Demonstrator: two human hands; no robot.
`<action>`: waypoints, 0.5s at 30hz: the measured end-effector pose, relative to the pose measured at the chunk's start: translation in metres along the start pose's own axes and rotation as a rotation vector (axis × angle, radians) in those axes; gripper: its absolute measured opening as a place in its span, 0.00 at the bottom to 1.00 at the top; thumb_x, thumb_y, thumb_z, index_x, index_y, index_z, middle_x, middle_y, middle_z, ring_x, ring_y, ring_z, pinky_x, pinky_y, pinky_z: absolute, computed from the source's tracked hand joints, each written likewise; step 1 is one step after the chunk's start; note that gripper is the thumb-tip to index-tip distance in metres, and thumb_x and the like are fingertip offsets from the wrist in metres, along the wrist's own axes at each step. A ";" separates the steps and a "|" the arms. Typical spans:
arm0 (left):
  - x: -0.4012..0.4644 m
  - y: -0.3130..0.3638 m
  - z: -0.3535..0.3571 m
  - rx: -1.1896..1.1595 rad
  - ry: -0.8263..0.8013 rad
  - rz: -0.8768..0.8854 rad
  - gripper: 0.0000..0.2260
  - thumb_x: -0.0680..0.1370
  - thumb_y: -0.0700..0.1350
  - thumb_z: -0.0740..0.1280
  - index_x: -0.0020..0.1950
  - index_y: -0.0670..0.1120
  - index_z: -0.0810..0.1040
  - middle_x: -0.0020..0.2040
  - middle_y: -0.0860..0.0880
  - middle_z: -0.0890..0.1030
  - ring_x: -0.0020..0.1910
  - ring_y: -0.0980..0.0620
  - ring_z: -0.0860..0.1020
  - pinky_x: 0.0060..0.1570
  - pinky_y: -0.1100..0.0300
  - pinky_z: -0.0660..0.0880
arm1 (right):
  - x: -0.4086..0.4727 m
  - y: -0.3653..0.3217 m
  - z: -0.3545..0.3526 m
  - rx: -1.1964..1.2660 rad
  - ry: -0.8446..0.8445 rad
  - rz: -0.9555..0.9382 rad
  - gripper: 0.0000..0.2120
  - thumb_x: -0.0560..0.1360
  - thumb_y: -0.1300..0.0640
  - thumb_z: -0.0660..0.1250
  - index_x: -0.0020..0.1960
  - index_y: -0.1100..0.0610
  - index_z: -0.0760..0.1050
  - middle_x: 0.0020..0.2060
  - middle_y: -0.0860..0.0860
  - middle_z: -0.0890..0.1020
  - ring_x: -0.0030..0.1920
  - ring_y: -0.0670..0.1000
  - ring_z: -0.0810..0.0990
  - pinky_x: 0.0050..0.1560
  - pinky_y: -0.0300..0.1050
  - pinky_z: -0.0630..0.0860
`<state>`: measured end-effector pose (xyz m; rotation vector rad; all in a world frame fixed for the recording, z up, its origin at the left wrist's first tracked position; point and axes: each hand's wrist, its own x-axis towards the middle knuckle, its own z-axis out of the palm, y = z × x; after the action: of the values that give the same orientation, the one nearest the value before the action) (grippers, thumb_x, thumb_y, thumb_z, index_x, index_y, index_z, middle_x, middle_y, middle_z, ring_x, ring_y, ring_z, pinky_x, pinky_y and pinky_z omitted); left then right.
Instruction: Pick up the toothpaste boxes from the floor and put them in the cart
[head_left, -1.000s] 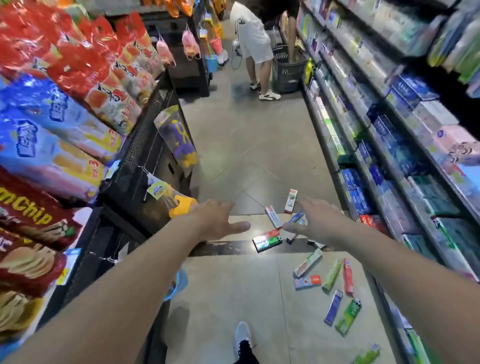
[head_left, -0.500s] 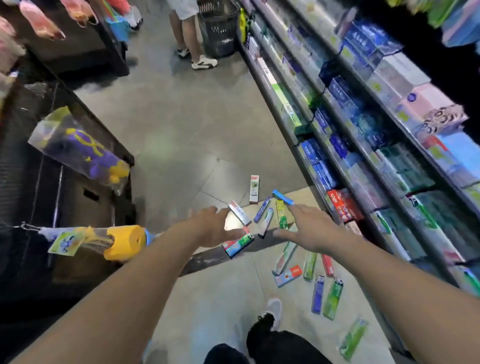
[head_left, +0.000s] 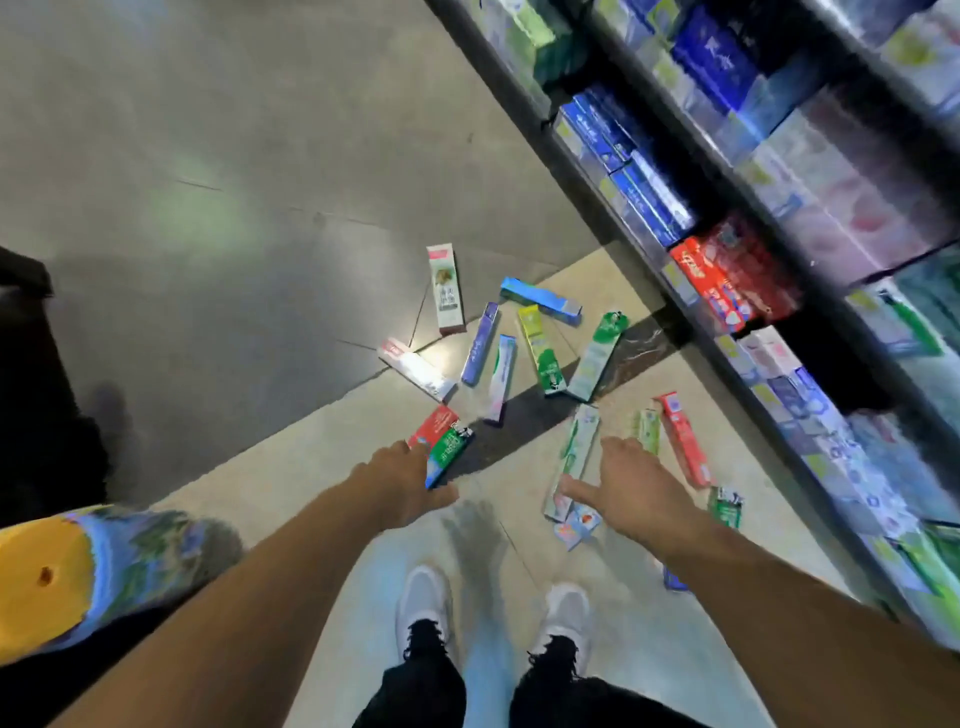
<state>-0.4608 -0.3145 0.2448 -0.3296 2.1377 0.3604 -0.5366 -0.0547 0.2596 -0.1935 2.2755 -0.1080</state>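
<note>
Many slim boxes (head_left: 540, 356), green, blue, red, white, lie scattered flat on the floor (head_left: 234, 208) beside the shelf (head_left: 649, 249). Left hand (head_left: 408, 480) and right hand (head_left: 621, 486) hover above them, fingers loose, holding nothing.

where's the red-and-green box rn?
Head view, left of centre on the floor: the red-and-green box lies just beyond the left hand, fingertips at its near end, near the dark floor strip.

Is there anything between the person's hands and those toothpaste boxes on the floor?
Nothing visible is in the way. The left hand reaches over the red and green box, and the right hand hangs above the long pale box. Only bare floor surrounds them. The cart is not in view.
</note>
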 end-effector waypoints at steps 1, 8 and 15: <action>0.030 -0.003 0.019 0.023 -0.011 0.006 0.35 0.76 0.66 0.63 0.74 0.45 0.64 0.64 0.40 0.72 0.61 0.40 0.74 0.61 0.48 0.72 | 0.025 0.006 0.024 0.041 -0.010 0.033 0.36 0.72 0.32 0.64 0.66 0.60 0.67 0.60 0.58 0.73 0.62 0.60 0.73 0.58 0.52 0.72; 0.213 -0.037 0.120 0.103 -0.008 0.044 0.32 0.75 0.61 0.68 0.69 0.40 0.67 0.66 0.37 0.72 0.63 0.38 0.72 0.61 0.50 0.71 | 0.185 0.022 0.147 0.145 -0.042 0.238 0.37 0.73 0.38 0.68 0.69 0.62 0.62 0.64 0.59 0.69 0.64 0.61 0.72 0.61 0.53 0.71; 0.276 -0.036 0.164 0.192 0.197 0.022 0.28 0.73 0.55 0.70 0.65 0.41 0.65 0.61 0.41 0.70 0.59 0.41 0.73 0.56 0.51 0.72 | 0.262 0.032 0.211 0.265 0.109 0.399 0.58 0.71 0.45 0.75 0.77 0.68 0.36 0.72 0.64 0.57 0.66 0.63 0.71 0.63 0.51 0.70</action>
<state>-0.4753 -0.3133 -0.0781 -0.2388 2.3490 0.1369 -0.5492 -0.0725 -0.0774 0.4131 2.3338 -0.2121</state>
